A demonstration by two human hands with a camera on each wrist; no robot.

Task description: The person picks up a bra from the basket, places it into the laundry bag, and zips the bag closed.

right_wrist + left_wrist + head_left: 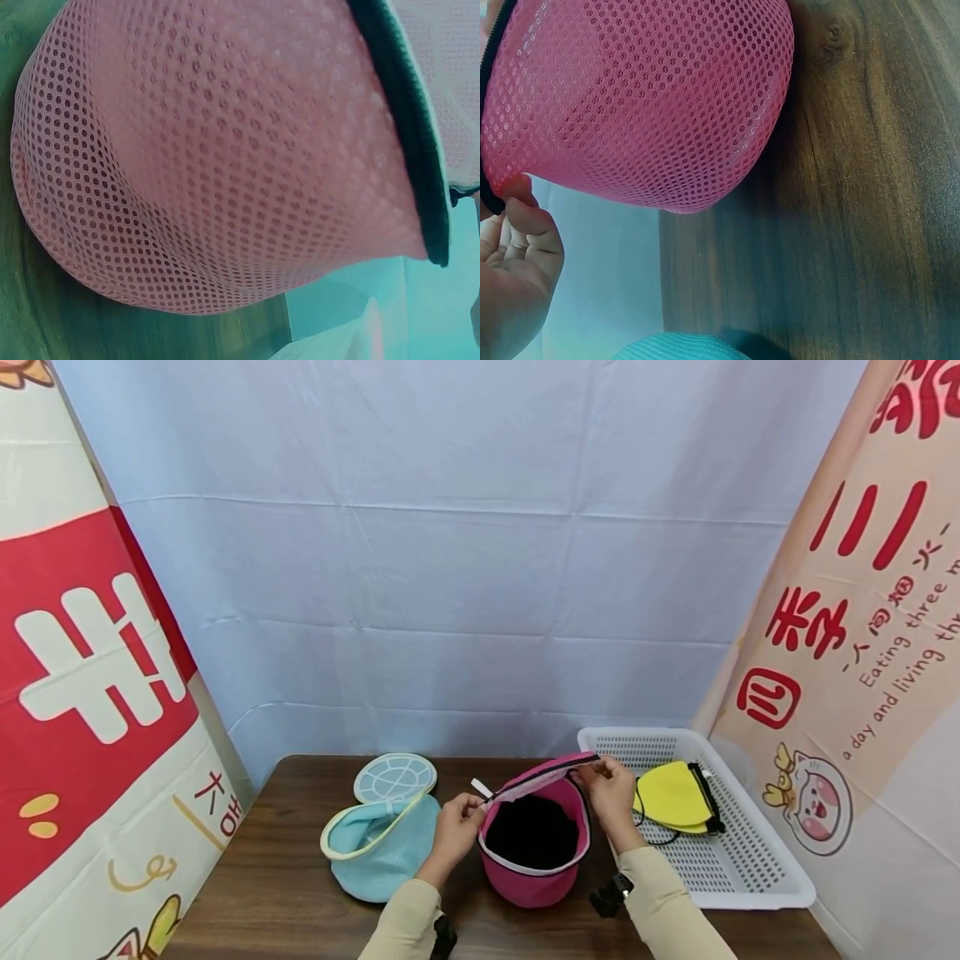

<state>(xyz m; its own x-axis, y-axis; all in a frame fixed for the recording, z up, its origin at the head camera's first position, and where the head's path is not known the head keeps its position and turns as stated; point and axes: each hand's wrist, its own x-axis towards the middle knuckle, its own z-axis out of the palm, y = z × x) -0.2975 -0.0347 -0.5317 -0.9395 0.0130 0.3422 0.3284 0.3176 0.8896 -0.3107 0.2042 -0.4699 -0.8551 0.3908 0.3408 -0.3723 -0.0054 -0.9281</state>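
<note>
A pink mesh zip bag (528, 891) stands on the table with its round lid (534, 783) partly raised. Black cloth (532, 832) lies inside it. My left hand (457, 828) pinches the zip edge at the left, beside a white tag (482, 788); the left wrist view shows its thumb and finger (536, 221) at the black zip. On the other side, my right hand (611, 793) pinches the lid's black zip edge. In the right wrist view the pink mesh (210, 165) and the dark zip (412, 127) fill most of the picture, and the right fingers are hidden.
A light blue mesh bag (386, 860) with yellow trim stands left of the pink one, its round lid (395, 778) tipped back. To the right, a white perforated basket (750, 877) holds a yellow item (671, 793) with black edging and cord. A pale curtain (465, 577) hangs behind.
</note>
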